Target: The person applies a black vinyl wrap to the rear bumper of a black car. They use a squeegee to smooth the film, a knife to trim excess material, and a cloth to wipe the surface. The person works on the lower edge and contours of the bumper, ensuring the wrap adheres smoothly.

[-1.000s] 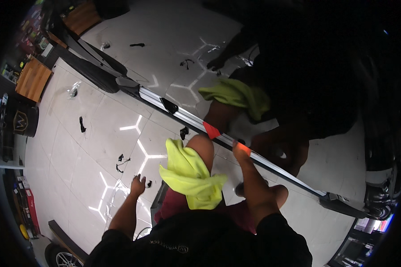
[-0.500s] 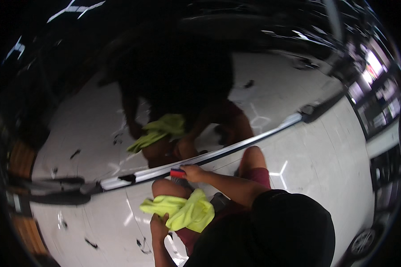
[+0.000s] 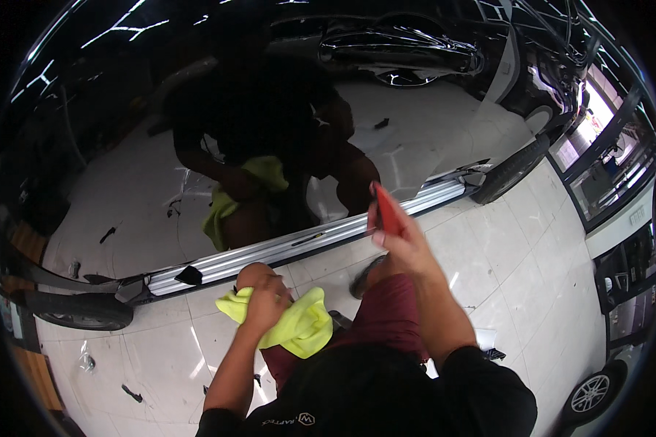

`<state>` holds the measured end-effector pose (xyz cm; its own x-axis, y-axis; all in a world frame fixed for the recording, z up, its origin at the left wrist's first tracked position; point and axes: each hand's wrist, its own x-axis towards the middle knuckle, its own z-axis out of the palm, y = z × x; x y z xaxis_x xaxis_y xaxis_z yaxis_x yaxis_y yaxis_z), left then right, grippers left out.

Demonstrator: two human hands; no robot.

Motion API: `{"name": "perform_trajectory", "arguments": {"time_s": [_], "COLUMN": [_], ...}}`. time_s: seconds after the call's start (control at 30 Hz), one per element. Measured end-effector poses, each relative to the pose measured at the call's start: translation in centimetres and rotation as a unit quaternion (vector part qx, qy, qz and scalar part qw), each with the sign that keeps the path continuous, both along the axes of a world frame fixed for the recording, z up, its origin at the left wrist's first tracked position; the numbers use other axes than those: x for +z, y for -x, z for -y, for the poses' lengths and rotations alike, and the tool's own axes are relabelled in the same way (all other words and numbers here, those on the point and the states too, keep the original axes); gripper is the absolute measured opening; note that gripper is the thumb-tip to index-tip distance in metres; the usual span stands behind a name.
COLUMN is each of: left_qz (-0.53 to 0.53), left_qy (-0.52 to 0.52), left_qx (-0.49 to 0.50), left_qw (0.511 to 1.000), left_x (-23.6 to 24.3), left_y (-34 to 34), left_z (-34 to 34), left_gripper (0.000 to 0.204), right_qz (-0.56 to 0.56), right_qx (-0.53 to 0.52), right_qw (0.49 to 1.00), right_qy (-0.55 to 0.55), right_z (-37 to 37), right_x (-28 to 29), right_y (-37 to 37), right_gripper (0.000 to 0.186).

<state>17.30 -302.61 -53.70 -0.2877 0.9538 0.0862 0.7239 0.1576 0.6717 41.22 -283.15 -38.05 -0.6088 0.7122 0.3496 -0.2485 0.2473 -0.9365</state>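
A yellow-green cloth [image 3: 301, 326] drapes over my left knee, and the curled fingers of my left hand [image 3: 268, 298] grip it near the kneecap. My right hand [image 3: 401, 247] holds a flat red squeegee-like tool [image 3: 387, 210] up in front of the glossy black car door [image 3: 306, 109], which reflects me and the cloth. Below the door runs a ribbed silver running board [image 3: 430, 197] with a black piece [image 3: 189, 275] on its left part. A small yellow-and-black object [image 3: 307, 239] lies further along it, too small to make out.
Car tyres stand at the left [image 3: 80, 313] and right [image 3: 509, 171]. Small black scraps [image 3: 131, 393] and crumpled clear plastic [image 3: 87, 359] lie on the pale tiled floor [image 3: 525, 262]. Another vehicle's wheel [image 3: 589, 393] is at the lower right, and a wooden piece [image 3: 38, 375] at the far left.
My right hand has lifted the red tool off the running board. My left hand has moved up onto the cloth at my knee. The view has turned to face the car door squarely.
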Motion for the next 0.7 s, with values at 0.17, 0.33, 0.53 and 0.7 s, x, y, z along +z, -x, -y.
{"name": "perform_trajectory", "arguments": {"time_s": [0.17,0.33,0.53,0.7], "left_qz": [-0.088,-0.002,0.051,0.033], "left_qy": [0.196,0.134,0.148,0.148], "left_qx": [-0.143,-0.063,-0.101,-0.109], "left_qw": [0.966,0.989,0.983,0.982], "left_x": [-6.6,-8.9,-8.0,-8.2], "left_y": [-2.8,-0.4,0.9,1.1], "left_z": [-3.1,-4.2,-5.1,-5.5], "left_gripper": [0.043,0.042,0.041,0.04], "right_qz": [0.099,0.1,0.118,0.167], "right_qx": [-0.258,-0.311,-0.368,-0.361], "right_qw": [0.829,0.639,0.545,0.548], "right_qy": [-0.487,-0.696,-0.744,-0.736], "right_z": [-3.2,-5.5,-5.9,-4.8], "right_x": [11.8,16.5,16.2,15.1], "right_y": [4.2,7.7,10.1,10.6], "right_gripper": [0.029,0.035,0.039,0.037]}}
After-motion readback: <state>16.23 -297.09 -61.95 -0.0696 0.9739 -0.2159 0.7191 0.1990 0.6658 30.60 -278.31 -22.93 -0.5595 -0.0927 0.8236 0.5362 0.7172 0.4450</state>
